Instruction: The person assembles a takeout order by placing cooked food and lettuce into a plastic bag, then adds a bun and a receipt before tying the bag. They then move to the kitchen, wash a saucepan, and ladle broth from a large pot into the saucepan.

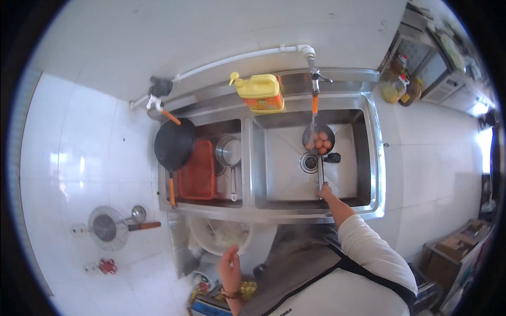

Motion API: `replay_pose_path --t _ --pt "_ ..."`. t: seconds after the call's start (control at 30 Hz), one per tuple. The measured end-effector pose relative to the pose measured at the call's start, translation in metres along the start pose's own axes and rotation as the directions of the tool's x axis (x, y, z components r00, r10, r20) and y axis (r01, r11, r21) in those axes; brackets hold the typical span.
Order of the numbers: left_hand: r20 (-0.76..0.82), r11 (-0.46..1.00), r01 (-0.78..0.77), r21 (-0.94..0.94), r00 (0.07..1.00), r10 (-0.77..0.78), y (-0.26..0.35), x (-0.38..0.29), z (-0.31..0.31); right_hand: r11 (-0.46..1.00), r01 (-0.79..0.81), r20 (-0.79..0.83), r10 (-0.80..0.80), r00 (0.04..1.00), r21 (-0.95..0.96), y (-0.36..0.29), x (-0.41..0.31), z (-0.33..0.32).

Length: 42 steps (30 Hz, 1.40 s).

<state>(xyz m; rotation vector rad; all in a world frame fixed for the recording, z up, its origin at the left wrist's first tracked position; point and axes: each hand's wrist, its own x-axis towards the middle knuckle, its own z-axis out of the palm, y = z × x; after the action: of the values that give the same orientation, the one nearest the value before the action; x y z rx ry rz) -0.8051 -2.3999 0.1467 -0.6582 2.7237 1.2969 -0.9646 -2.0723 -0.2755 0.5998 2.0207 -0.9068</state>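
My right hand (326, 191) grips the long metal handle (320, 173) of a small saucepan (306, 139) in the right basin. Several brown eggs (323, 143) lie in the saucepan. Water (313, 120) runs into it from the tap (315, 83), through an orange spout end (315, 104). Below the pan is the basin's drain (310, 162), with a dark object (332, 158) beside it that I cannot identify. My left hand (229, 265) hangs low in front of the sink, with nothing visible in it and its thumb a little apart from the fingers. A white tub (215, 249) is just beyond it.
The left basin holds a red plastic basket (197, 173) and a metal saucepan (229, 151); a black wok (174, 144) leans over its left side. A yellow pump jug (261, 89) stands on the back ledge. A strainer (105, 228) and a ladle (138, 213) hang at left.
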Motion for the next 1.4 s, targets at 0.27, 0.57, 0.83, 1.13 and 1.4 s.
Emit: replay_pose_path --t 0.27,0.57,0.83,1.13,1.4 --pt "0.219 0.995 -0.083 0.047 0.973 0.071 0.002 0.035 0.01 0.999 -0.043 -0.176 0.039 0.984 -0.022 -0.058 -0.066 0.002" --pt "0.793 0.75 -0.655 -0.093 0.407 0.454 0.043 0.162 0.081 0.857 0.499 -0.941 -0.053 0.335 0.129 -0.006 -0.233 -0.056" --pt "0.886 0.613 -0.693 -0.378 -0.079 0.457 0.166 0.11 0.219 0.635 0.188 -0.659 0.744 0.112 0.749 0.136 -0.407 0.129" --pt "0.521 0.175 -0.495 -0.851 -0.835 0.176 0.146 -0.141 0.264 -0.052 0.727 0.537 0.71 -0.455 0.685 0.089 -0.462 0.4" --pt "0.177 0.129 -0.2 -0.971 -0.969 -0.173 0.074 -0.357 0.208 -0.524 0.8 0.921 -0.069 -0.383 0.293 0.093 -0.557 0.673"
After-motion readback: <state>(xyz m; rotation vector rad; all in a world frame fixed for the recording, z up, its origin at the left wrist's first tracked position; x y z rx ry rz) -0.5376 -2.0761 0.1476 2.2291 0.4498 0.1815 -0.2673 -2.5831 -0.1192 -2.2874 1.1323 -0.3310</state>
